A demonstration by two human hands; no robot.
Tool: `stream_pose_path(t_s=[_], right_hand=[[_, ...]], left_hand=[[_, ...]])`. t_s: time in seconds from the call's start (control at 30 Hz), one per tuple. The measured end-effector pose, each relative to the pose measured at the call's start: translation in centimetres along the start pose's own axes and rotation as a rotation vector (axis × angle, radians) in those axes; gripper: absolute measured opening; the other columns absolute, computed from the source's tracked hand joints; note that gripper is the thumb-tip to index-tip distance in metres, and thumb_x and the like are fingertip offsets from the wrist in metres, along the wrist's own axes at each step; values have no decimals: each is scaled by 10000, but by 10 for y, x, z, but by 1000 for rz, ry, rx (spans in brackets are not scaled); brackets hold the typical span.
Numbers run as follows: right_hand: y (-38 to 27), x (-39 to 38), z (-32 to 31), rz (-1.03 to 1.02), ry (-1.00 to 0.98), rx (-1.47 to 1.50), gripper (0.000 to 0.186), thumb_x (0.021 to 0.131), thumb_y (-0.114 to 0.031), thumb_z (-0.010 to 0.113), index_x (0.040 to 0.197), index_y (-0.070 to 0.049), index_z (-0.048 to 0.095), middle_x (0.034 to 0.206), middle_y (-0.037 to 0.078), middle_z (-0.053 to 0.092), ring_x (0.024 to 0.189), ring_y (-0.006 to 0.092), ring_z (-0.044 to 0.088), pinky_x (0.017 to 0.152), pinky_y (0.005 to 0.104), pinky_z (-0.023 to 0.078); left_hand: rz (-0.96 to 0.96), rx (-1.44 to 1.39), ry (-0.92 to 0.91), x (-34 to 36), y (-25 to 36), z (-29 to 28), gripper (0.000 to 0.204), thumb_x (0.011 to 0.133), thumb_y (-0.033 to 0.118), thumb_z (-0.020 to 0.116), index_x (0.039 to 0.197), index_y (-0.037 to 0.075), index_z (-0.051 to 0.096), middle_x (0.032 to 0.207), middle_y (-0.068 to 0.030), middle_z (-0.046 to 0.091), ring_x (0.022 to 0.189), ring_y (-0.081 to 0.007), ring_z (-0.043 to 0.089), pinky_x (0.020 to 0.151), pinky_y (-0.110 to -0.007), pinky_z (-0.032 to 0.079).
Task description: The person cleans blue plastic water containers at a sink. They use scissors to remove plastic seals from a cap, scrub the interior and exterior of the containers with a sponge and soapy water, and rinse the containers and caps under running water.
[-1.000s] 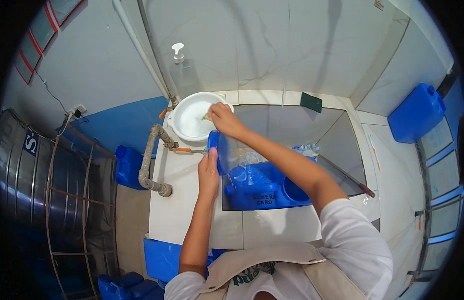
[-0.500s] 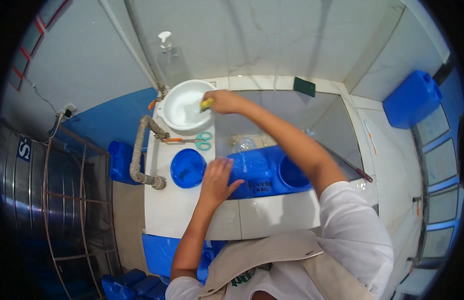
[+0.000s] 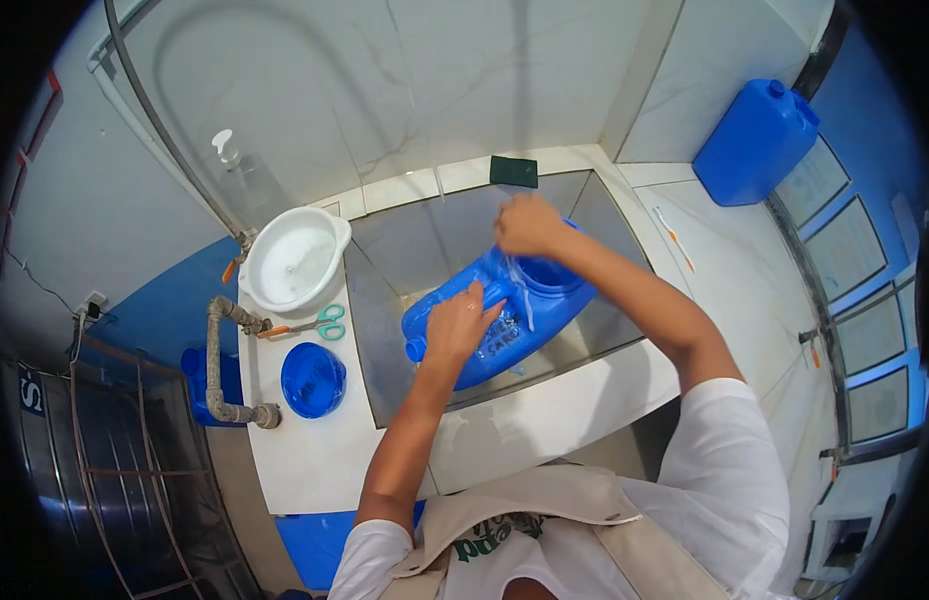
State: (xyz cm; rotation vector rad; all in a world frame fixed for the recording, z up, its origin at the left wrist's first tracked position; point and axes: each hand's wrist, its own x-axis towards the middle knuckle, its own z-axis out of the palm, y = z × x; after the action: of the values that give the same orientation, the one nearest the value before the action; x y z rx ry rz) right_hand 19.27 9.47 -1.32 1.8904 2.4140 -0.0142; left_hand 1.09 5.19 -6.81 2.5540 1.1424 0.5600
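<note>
A blue plastic jug lies tilted over the sink, its wide cut-out opening on the right side. My left hand is closed round the jug's handle. At the opening's far left edge is my right hand, its fingers curled and a little blurred. Whatever it holds is hidden by the hand. White suds streak the jug beside the opening. On the counter to the left stands a white basin of foamy water.
Scissors with teal handles and a blue bowl sit near a pipe. A pump bottle stands behind the basin. A dark green scouring pad lies on the far ledge. Another blue jug and a toothbrush are at the right.
My right hand has gone from the white basin, where it held something yellow-green, to the jug's opening. My left hand has taken the handle, and the jug is turned and tilted. The view has shifted.
</note>
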Motion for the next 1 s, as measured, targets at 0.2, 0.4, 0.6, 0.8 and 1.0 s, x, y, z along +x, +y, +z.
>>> stream_pose_path(t_s=[0.2,0.4,0.6,0.8,1.0], right_hand=[[-12,38,11,-196,-83,-22,278,698,-277,536,723,-45,686,799,193,651,769,321,643,695,414,506],[105,76,48,-60,274,673,201,736,-172,530,734,-2,637,770,197,621,726,356,608,669,430,479],[-44,27,101,10,808,532,214,682,-93,525,873,-5,564,937,195,527,919,360,475,778,465,366],[1,22,77,-140,780,465,146,668,-97,523,788,-16,548,847,182,541,798,355,507,740,456,385],[-33,21,109,-531,400,620,205,715,-107,513,878,2,574,866,189,563,839,388,530,766,446,407]], left_hand=[[-158,16,17,5,-6,8,442,811,435,588,835,-3,533,700,-219,611,642,-386,600,571,-456,469],[-304,15,59,14,-16,13,443,843,412,554,842,-30,537,717,-256,612,650,-394,613,567,-474,481],[-546,-93,182,27,-43,17,493,907,382,452,827,-99,522,742,-318,586,717,-463,586,640,-512,463],[-561,-120,149,51,-23,22,499,924,369,413,831,-110,521,763,-333,581,732,-465,584,660,-518,457],[-612,-97,97,53,-34,22,545,925,416,375,877,-107,522,840,-341,582,817,-471,574,739,-510,444]])
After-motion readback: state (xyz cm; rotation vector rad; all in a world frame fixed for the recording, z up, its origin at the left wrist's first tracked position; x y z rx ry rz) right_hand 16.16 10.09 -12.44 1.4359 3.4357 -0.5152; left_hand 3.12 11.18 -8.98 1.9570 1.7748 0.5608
